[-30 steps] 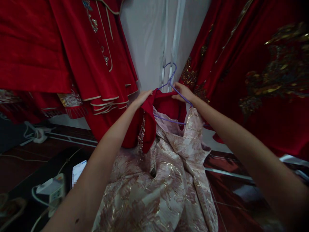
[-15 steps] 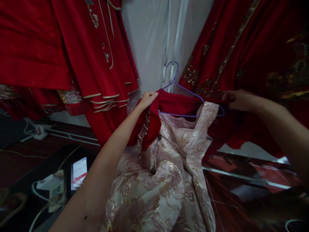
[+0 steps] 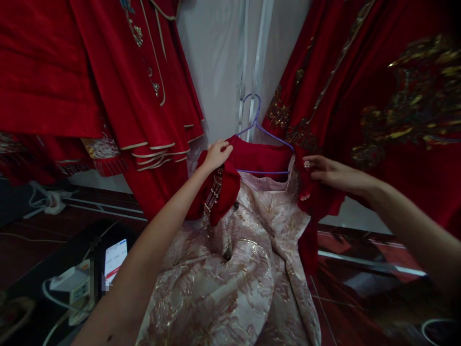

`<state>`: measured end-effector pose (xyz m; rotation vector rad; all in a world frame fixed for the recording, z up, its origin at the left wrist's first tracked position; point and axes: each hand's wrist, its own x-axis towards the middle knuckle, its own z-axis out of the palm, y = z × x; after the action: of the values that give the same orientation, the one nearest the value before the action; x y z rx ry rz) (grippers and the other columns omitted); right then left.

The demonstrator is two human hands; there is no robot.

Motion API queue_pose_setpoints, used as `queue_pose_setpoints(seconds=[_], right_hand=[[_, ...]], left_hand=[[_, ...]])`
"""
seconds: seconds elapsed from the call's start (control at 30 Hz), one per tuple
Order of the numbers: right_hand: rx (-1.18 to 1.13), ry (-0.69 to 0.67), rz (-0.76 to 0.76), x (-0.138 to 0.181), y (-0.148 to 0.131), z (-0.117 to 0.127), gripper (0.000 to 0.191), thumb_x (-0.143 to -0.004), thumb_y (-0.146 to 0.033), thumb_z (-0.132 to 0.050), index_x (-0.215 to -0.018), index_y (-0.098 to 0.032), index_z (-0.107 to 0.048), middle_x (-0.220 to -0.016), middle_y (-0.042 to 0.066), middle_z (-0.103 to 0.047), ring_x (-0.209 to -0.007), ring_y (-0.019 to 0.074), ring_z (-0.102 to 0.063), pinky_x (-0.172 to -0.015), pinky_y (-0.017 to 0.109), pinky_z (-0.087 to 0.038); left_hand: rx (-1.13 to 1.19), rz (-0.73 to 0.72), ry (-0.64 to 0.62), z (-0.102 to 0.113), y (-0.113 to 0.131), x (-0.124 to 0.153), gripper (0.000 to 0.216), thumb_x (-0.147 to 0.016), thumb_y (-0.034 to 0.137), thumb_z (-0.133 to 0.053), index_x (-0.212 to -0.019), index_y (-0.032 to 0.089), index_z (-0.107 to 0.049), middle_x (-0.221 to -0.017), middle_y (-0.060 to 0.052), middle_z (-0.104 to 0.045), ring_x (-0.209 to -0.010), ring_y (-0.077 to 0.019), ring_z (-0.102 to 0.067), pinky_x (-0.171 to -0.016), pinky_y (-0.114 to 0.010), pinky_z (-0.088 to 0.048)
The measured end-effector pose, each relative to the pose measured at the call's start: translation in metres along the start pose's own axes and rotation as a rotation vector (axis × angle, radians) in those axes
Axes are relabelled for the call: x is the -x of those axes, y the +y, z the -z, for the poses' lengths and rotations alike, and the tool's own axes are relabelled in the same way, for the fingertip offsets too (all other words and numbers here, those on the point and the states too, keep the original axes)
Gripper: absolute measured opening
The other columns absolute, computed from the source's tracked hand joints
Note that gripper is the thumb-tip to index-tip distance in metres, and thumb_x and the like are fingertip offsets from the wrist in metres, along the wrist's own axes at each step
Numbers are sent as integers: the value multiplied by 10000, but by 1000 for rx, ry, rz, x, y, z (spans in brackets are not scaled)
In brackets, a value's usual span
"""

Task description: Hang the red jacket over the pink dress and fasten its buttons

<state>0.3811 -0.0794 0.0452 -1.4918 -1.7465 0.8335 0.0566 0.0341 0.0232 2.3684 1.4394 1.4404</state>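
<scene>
A red garment [image 3: 259,156] with beaded tassels hangs on a purple wire hanger [image 3: 257,115], together with a pale pink-gold brocade dress [image 3: 223,283]. My left hand [image 3: 219,154] is closed on the red garment at its left shoulder, beside the hanger's arm. At the opposite shoulder, my right hand [image 3: 333,174] reaches in with fingers stretched and a little apart, its tips against the red cloth. That side of the red cloth lies over the dress's right strap and covers most of it. The tassels dangle below my left wrist.
Red gowns [image 3: 144,96] with gold piping hang at left; another red gown [image 3: 403,105] with gold embroidery hangs at right. Below left, a dark surface holds a lit phone [image 3: 115,259] and a power strip [image 3: 79,290] with cables. A metal rail [image 3: 370,263] runs low at right.
My right hand has moved left, bringing the red cloth over the dress's strap and the hanger's right end, and its fingers have loosened. My left hand keeps its place at the left shoulder.
</scene>
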Motion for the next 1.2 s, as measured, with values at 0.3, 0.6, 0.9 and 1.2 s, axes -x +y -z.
queue_pose_setpoints(seconds=[0.3,0.6,0.9,1.2], right_hand=[[234,561,283,-52,42,-63,709,-593,-284,-650,-1179,-189,-263,-1219,153,-421,-1097,273,-507,-949,394,-426],[365,303,-74,-27,59,-6,468,-636,-383,-648,-1009,-212,-423,-855,92,-590,-771,250,-576,-677,347,-459],[452,493,-72,-4,19,83,501,-639,-447,-714,-1046,-218,-535,-797,66,-594,-636,160,-540,-567,292,-425],[269,-141,217,46,-48,41,758,-617,-427,-744,-1283,-419,-383,-1286,33,-495,-1107,233,-536,-831,293,-516]], left_hand=[[-128,-38,-14,-7,-1,8,334,-900,390,-376,-796,174,-609,-876,-58,-584,-907,-203,-552,-879,-353,-343],[-196,-61,-54,-9,-1,12,251,-814,372,-528,-929,174,-631,-963,-80,-593,-934,-233,-562,-874,-375,-377],[-220,-73,-57,-11,-1,14,259,-823,345,-506,-974,171,-625,-980,-91,-585,-962,-245,-556,-873,-390,-389],[-166,-102,-49,-7,-8,11,216,-812,286,-510,-946,163,-625,-952,-82,-577,-931,-222,-557,-865,-350,-410]])
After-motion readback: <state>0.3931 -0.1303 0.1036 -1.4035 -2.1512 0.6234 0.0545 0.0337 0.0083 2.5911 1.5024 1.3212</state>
